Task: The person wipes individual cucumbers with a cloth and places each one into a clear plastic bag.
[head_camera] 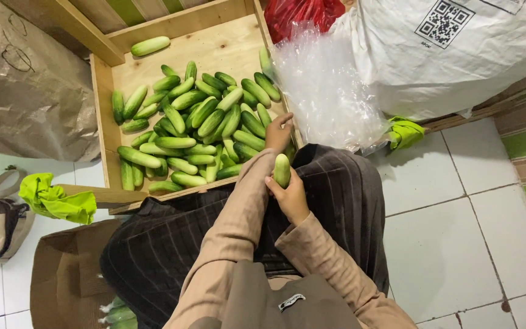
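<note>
Pale-green cucumber (282, 170) held upright in the right hand (290, 196), fingers closed round its lower half, just outside the near edge of the wooden crate (101, 91). Left hand (279, 131) rests at the crate's near right corner, fingertips among the heaped cucumbers (196, 125) — whether it grips one cannot be told. Step in hand, by judgement: picking cucumbers from the crate, one already taken. A further pick would call for closing the left fingers on a single cucumber without disturbing the pile. The held cucumber looks short, smooth, lighter towards its tip — clear plastic bags (327, 91) lie right of the crate.
</note>
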